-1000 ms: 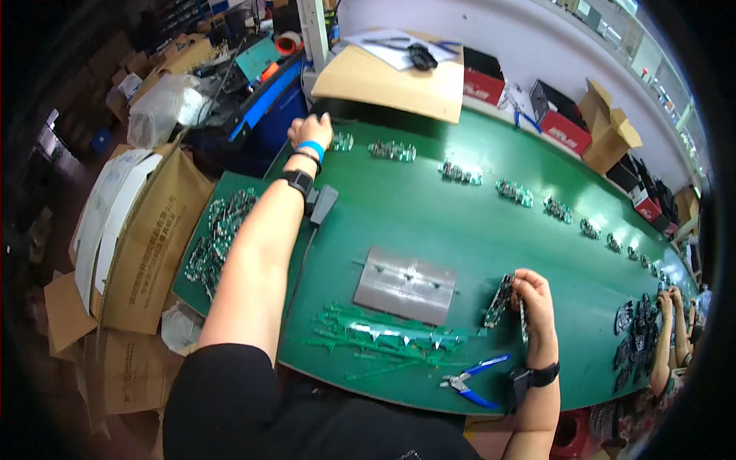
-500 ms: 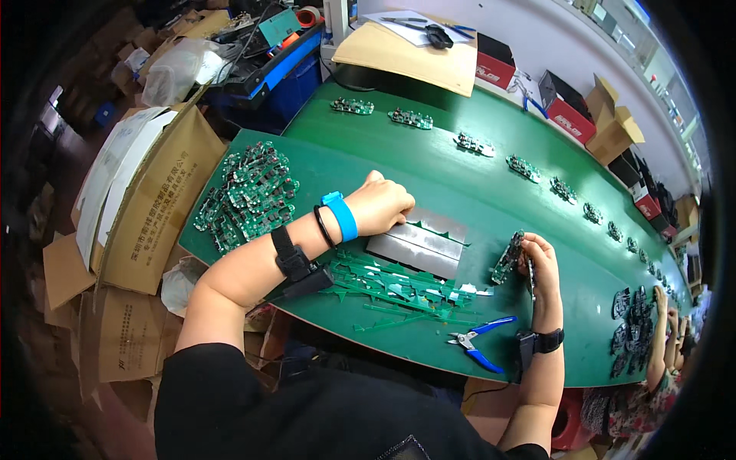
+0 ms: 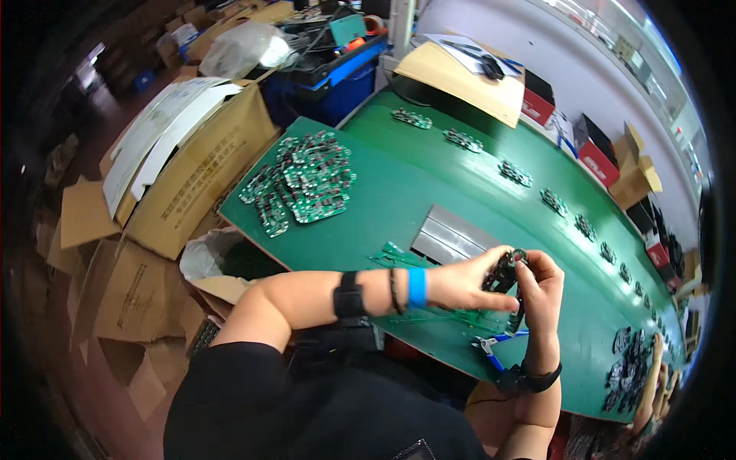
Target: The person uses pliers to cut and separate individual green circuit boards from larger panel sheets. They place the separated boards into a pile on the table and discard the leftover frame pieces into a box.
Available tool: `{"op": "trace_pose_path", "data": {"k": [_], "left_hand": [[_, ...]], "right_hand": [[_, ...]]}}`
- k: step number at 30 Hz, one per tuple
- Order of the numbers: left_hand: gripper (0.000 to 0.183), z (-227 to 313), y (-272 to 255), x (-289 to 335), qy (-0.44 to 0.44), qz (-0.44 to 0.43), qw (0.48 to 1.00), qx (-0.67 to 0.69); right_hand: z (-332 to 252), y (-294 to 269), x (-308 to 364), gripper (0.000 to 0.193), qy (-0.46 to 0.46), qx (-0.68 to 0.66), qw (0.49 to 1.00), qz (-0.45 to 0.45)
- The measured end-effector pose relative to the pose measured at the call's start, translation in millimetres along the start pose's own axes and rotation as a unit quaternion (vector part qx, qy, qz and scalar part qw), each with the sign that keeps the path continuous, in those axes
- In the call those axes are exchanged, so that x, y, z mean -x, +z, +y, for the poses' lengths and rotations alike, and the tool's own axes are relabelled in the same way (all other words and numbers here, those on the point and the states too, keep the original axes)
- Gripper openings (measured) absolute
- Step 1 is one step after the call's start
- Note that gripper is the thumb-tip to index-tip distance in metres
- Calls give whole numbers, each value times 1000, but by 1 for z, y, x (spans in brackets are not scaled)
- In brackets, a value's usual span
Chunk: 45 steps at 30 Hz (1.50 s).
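My two hands meet over the right part of the green table, around an upright circuit board [image 3: 502, 277]. My left hand [image 3: 468, 285], with a blue band at the wrist, grips the board from the left, thumb stretched along its lower part. My right hand [image 3: 542, 291] holds the board from the right, its fingers bent and pressed at the top. A second dark board edge shows under the right palm, partly hidden. Beyond the left hand lies a grey metal plate [image 3: 448, 234] with grooves. Blue-handled cutting nippers [image 3: 488, 353] lie below the hands, partly covered by the right wrist.
A heap of circuit boards [image 3: 314, 180] sits at the table's left. Green scrap strips [image 3: 395, 251] lie partly under my left arm. Single boards [image 3: 515, 173] form a row along the far side. Dark parts [image 3: 625, 368] and another person's arms [image 3: 650, 391] are at right.
My left hand has left the metal plate and moved right to the board in my right hand. The view has shifted, so the table appears turned and the heap is fully uncovered.
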<state>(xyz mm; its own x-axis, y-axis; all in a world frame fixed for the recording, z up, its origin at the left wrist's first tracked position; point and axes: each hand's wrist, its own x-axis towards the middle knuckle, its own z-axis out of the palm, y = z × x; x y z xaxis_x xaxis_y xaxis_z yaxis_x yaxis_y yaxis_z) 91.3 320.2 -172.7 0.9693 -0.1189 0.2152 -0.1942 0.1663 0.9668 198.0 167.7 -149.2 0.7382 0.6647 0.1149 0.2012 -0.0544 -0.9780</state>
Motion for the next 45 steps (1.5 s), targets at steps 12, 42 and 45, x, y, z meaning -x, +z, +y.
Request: {"op": "trace_pose_path", "data": {"k": [12, 42, 45], "left_hand": [[78, 35, -78, 89, -23, 241, 969, -59], [48, 82, -168, 187, -58, 390, 506, -767], [24, 87, -114, 180, -17, 417, 672, -612]], "right_hand": [[-27, 36, 9, 46, -126, 242, 957, -100], [33, 75, 50, 60, -186, 453, 857, -158], [43, 83, 51, 56, -222, 457, 851, -133]]}}
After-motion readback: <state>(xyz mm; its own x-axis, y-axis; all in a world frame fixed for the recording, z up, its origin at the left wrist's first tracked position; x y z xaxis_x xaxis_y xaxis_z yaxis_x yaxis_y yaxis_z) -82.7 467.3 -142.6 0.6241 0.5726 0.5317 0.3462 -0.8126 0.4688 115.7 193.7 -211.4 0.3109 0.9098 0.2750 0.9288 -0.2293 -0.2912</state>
